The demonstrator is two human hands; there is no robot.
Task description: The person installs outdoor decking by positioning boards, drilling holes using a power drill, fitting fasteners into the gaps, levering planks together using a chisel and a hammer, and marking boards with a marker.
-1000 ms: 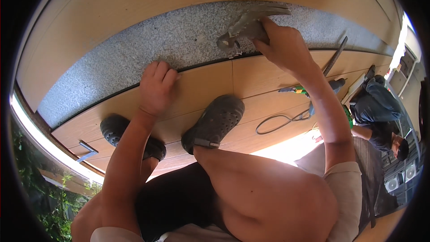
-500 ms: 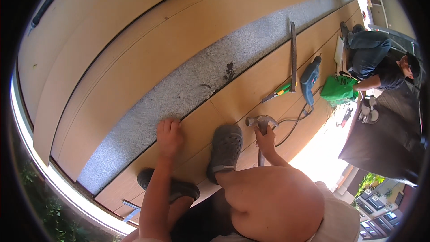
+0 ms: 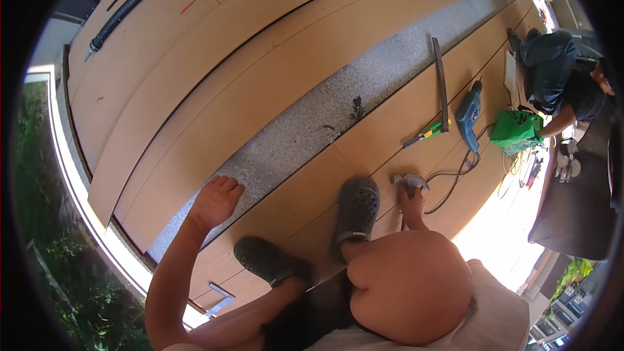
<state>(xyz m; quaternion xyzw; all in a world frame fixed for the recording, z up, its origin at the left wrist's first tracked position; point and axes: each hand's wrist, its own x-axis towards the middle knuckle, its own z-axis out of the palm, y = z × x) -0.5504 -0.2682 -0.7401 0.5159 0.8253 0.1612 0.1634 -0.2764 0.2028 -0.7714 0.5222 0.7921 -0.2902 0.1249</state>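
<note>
Back from the grey strip, on the person's side in the head view, the hammer, above it a second ago, sits gripped in the right hand, seemingly idle. The left hand, shifted from the near edge, is over the strip, fingers curled; whether it pinches anything cannot be told.
</note>
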